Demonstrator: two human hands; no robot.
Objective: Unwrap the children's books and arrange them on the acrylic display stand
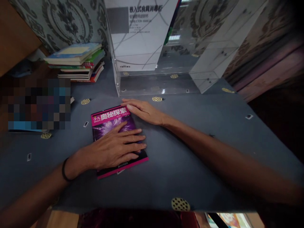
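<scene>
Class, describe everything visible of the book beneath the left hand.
The book lies closed and flat on the blue tablecloth, slightly turned. Its cover, seemingly smooth paper, has pink bands at top and bottom, a white Chinese title and a purple burst on a dark ground. The left hand rests spread across it, hiding much of the middle; the right hand touches its top right corner.
</scene>
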